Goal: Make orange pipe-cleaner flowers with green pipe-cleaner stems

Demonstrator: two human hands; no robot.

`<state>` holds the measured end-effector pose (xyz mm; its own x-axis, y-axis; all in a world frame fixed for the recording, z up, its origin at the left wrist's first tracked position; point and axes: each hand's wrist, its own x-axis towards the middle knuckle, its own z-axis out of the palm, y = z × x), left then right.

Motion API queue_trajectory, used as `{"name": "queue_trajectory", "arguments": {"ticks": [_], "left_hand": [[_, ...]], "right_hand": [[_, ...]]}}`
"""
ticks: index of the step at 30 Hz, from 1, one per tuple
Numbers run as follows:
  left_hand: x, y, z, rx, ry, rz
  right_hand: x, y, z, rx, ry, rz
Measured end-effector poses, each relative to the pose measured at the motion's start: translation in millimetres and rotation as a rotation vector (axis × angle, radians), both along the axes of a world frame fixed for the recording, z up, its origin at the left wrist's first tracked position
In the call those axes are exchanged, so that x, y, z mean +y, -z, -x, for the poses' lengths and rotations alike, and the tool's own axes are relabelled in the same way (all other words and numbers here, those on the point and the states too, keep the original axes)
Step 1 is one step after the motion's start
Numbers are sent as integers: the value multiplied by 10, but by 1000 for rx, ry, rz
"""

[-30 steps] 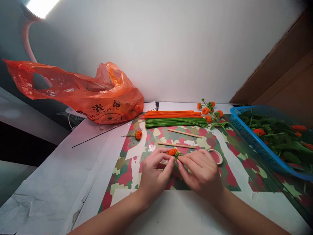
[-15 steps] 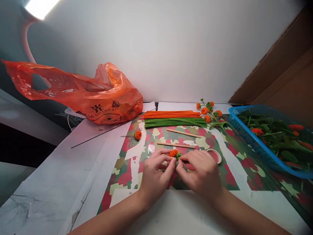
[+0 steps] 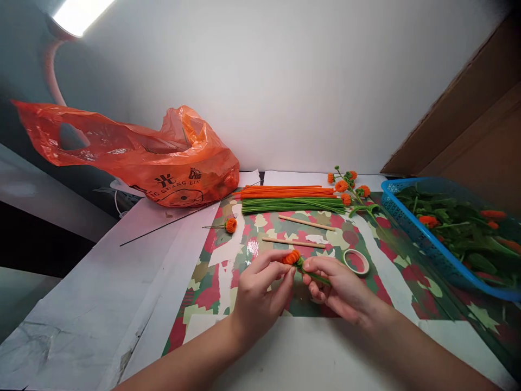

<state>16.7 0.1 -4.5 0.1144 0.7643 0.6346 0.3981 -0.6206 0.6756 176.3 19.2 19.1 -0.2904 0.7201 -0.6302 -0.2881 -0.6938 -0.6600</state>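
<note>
Between my hands is a small orange pipe-cleaner flower [image 3: 292, 257] with a green base and green stem. My left hand [image 3: 262, 288] pinches it at the orange head, fingers closed around its left side. My right hand [image 3: 340, 285] has thumb and forefinger closed on the green part just below the head; a green stem end shows under those fingers. Beyond the hands lie two thin wooden sticks [image 3: 293, 243]. A roll of tape [image 3: 356, 262] rests beside my right hand. Another orange flower [image 3: 230, 225] on a thin wire lies further left.
Bundles of orange pipe cleaners [image 3: 288, 191] and green pipe cleaners [image 3: 293, 205] lie at the back. Behind them on the right is a flower spray [image 3: 350, 184]. A blue basket [image 3: 443, 250] of leaves stands right, an orange plastic bag [image 3: 175, 168] left, near a lamp [image 3: 79, 16].
My right hand has turned, its fingers now curled under the flower's stem, and moved slightly right, uncovering the tape roll. The flower is tilted a little more. The view has shifted slightly.
</note>
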Motion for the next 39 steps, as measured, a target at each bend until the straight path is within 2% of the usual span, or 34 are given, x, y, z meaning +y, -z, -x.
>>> {"name": "queue_trajectory", "arguments": {"ticks": [3, 5, 7, 10, 12, 14, 16, 18, 21, 24, 25, 30, 33, 36, 37, 39], "left_hand": [[3, -2, 16, 10, 8, -76], [9, -2, 19, -1, 6, -79], [20, -3, 14, -22, -9, -21], [41, -7, 3, -72, -35, 137], [53, -9, -1, -99, -41, 241], [61, -14, -1, -104, -47, 306], [63, -21, 0, -94, -61, 325], [63, -28, 0, -87, -68, 319], [59, -24, -4, -77, -65, 301], [55, 4, -7, -64, -54, 283], [54, 15, -7, -60, -49, 270], [52, 39, 3, 3, -28, 112], [53, 31, 11, 68, -26, -3], [54, 30, 12, 95, -14, -51], [54, 31, 11, 89, -15, -42], [55, 32, 9, 58, -22, 25]], "right_hand": [[7, -18, -12, 138, 30, 183], [-5, -29, -16, 91, -40, 87], [-30, -35, -16, -129, -106, -216], [-84, -15, -4, -664, -82, -927], [-113, 24, 9, -944, -70, -1379], [-130, 75, 23, -1114, -112, -1648], [-135, 121, 36, -1225, -135, -1729], [-138, 156, 46, -1297, -155, -1719], [-145, 184, 63, -1344, -175, -1626], [-145, 176, 84, -1213, -149, -1425], [-140, 163, 89, -1122, -146, -1303], [-61, 72, 41, -467, -220, -466], [-8, 50, -48, -110, -248, -223], [13, 58, -112, 64, -264, -119], [10, 64, -117, 26, -279, -142], [-9, 83, -104, -233, -277, -345]]}}
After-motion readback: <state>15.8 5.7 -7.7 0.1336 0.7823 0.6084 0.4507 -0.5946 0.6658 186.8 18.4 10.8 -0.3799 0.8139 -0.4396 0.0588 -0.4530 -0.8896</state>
